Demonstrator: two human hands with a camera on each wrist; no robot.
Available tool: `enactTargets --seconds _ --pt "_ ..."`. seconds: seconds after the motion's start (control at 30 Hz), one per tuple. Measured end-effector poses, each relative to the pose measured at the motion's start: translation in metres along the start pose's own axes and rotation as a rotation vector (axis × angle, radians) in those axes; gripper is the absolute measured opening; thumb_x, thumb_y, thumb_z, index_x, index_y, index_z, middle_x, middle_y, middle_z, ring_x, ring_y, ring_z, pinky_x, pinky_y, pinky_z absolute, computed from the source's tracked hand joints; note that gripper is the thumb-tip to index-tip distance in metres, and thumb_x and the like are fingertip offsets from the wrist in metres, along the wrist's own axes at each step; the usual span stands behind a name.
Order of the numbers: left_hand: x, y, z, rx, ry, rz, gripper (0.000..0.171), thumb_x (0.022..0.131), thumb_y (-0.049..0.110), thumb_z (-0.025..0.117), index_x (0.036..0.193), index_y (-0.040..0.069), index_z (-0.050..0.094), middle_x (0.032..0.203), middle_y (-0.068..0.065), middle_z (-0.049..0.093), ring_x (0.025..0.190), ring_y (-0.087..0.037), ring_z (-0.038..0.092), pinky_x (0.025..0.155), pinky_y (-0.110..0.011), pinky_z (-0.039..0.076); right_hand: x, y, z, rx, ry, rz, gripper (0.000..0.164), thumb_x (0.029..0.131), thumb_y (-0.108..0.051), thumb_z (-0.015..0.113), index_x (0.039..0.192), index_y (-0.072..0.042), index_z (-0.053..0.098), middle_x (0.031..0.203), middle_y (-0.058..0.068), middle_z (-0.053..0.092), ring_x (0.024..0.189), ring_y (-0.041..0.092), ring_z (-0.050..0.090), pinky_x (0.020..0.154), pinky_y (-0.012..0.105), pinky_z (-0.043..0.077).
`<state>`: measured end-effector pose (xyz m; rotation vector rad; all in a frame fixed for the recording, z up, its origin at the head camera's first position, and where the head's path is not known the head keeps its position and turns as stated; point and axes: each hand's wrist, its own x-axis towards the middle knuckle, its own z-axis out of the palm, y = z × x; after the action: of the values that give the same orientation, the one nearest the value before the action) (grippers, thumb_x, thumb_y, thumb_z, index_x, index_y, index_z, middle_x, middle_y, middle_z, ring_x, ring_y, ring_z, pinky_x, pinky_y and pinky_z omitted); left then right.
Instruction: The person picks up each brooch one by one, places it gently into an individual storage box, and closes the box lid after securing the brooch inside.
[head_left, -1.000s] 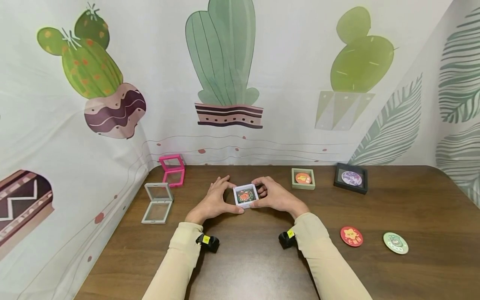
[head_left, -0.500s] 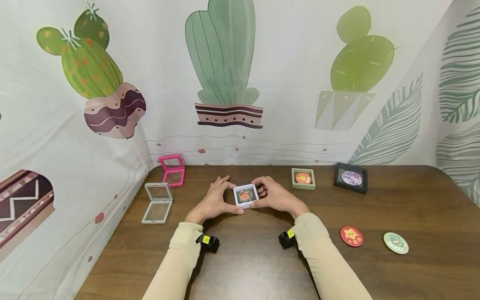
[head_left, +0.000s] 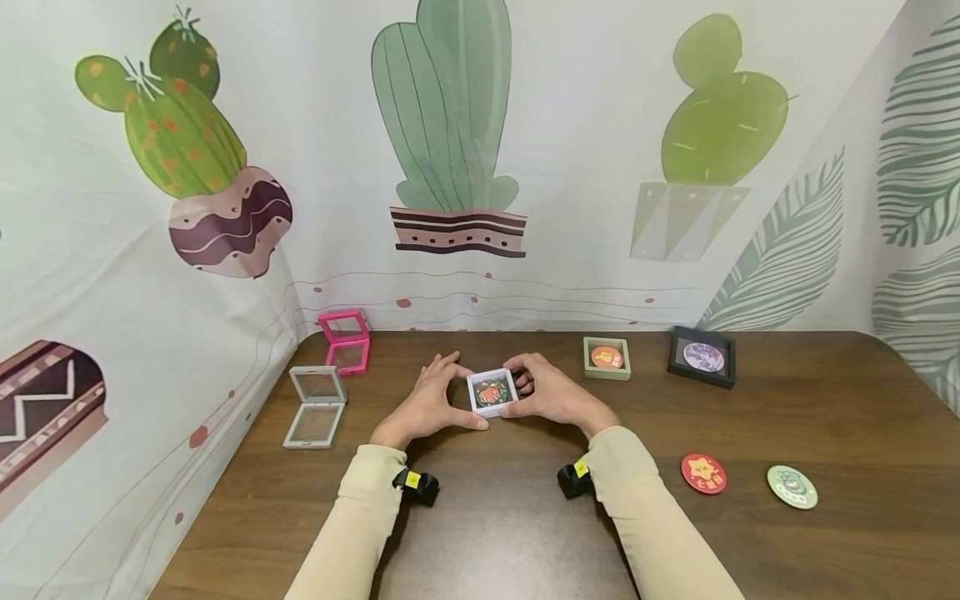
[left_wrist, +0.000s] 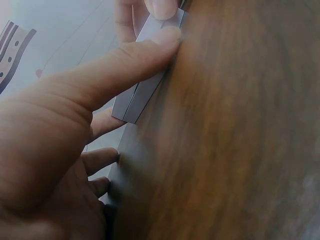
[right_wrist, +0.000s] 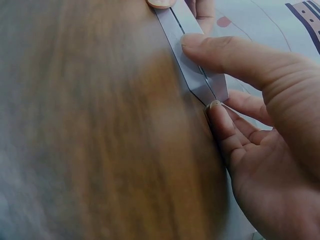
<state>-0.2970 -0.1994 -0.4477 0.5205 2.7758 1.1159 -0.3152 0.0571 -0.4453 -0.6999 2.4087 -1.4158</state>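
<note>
A small white display case [head_left: 492, 391] with a clear window sits at the middle of the table, a dark round badge with a red figure showing inside it. My left hand [head_left: 427, 403] grips its left side, thumb on the near edge and index finger at the far corner. On the opposite side my right hand [head_left: 558, 393] pinches the case between thumb and index finger. In the left wrist view the thumb lies across the seam of the case [left_wrist: 145, 90]. The right wrist view shows the other thumb on the front of the case [right_wrist: 192, 65], whose halves meet along a thin seam.
Two cases stand open at the left, one pink [head_left: 347, 342] and one grey [head_left: 315, 408]. Behind on the right are a green case [head_left: 607, 372] and a black case [head_left: 678, 363], each with a badge inside. A red badge [head_left: 703, 473] and a green badge [head_left: 792, 487] lie nearer.
</note>
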Motion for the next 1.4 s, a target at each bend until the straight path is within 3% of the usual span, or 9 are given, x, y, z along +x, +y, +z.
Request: enactTargets --seconds 0.83,1.07,1.4 --pt "0.0004 0.0016 0.0001 0.011 0.01 0.014 0.076 0.071 0.033 0.101 0.132 0.006 0.064 0.169 -0.026 0.028 0.159 -0.049 0.008 0.127 -0.062 0.001 0.0 -0.0032 0.0015 -0.036 -0.006 -0.006 0.072 0.084 -0.014 0.091 0.143 0.001 0.052 0.129 0.016 0.052 0.11 0.025 0.06 0.097 0.038 0.054" --pt "0.0004 0.0011 0.0003 0.015 -0.001 0.002 0.076 0.072 0.034 0.1 0.132 0.008 0.063 0.171 -0.024 0.025 0.16 -0.047 0.006 0.128 -0.06 0.0 0.0007 -0.0044 0.0049 -0.061 0.008 -0.02 0.075 0.088 -0.023 0.089 0.148 0.002 0.05 0.133 0.016 0.051 0.111 0.026 0.058 0.094 0.038 0.054" --pt "-0.0006 -0.0001 0.0001 -0.002 -0.004 0.002 0.076 0.072 0.035 0.1 0.133 0.007 0.063 0.171 -0.024 0.025 0.16 -0.047 0.005 0.127 -0.061 -0.001 0.0009 -0.0053 0.0071 -0.086 0.014 -0.039 0.069 0.091 -0.02 0.087 0.146 0.001 0.052 0.134 0.018 0.05 0.11 0.027 0.058 0.094 0.04 0.055"
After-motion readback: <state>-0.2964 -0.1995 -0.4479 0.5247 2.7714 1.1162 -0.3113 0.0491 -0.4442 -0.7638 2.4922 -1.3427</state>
